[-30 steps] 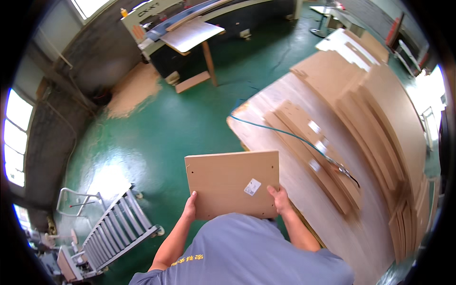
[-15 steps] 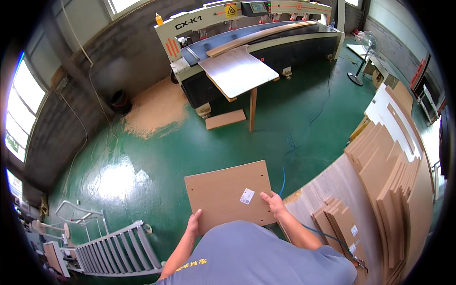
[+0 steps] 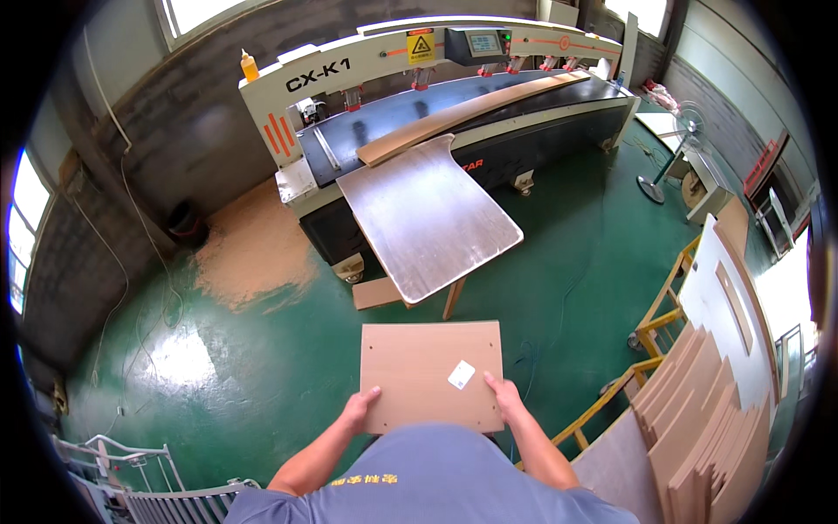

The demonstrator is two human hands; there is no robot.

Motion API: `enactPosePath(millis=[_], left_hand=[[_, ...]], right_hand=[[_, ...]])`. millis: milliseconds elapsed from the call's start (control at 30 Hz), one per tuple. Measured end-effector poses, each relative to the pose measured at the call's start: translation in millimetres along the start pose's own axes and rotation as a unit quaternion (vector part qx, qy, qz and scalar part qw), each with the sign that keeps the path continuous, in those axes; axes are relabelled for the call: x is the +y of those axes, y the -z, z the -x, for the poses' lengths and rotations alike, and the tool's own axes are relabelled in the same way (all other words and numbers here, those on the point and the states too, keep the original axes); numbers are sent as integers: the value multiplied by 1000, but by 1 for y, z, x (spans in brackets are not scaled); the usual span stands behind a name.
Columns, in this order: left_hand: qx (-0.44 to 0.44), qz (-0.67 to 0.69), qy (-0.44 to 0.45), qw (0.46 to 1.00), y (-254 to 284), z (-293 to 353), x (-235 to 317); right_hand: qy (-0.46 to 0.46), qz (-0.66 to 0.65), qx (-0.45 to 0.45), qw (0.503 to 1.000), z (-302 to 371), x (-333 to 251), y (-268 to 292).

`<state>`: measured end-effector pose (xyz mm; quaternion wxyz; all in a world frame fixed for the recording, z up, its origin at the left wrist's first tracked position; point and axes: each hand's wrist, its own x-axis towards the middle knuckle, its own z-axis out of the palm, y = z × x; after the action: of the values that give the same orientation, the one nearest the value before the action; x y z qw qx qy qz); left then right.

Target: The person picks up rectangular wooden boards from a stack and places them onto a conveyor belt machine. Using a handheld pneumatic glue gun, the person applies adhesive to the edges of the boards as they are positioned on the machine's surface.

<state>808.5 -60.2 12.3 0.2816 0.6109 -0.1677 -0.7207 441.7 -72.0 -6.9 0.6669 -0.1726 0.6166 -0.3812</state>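
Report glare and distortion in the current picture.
Head view: white glare on the green floor at left; head view: left window washed out, long machine bowed, black rim; head view: board edges look crisp.

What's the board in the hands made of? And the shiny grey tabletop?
The board looks like pressed wood, perhaps laminated: it has a smooth, tan face. The tabletop seems to be metal, or maybe glossy laminate: it's silvery grey with bright glare.

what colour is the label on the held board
The label is white, seen best in the head view.
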Motion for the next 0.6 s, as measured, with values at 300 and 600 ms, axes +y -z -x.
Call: enactPosePath(millis=[300,600], left_hand=[[170,190,-85,963,-81,-135,127],[269,349,-245,864,-153,-231,202]], right_hand=[[48,351,-145,924,-274,-248,-85],[335,730,-171,571,-363,-373,-201]])
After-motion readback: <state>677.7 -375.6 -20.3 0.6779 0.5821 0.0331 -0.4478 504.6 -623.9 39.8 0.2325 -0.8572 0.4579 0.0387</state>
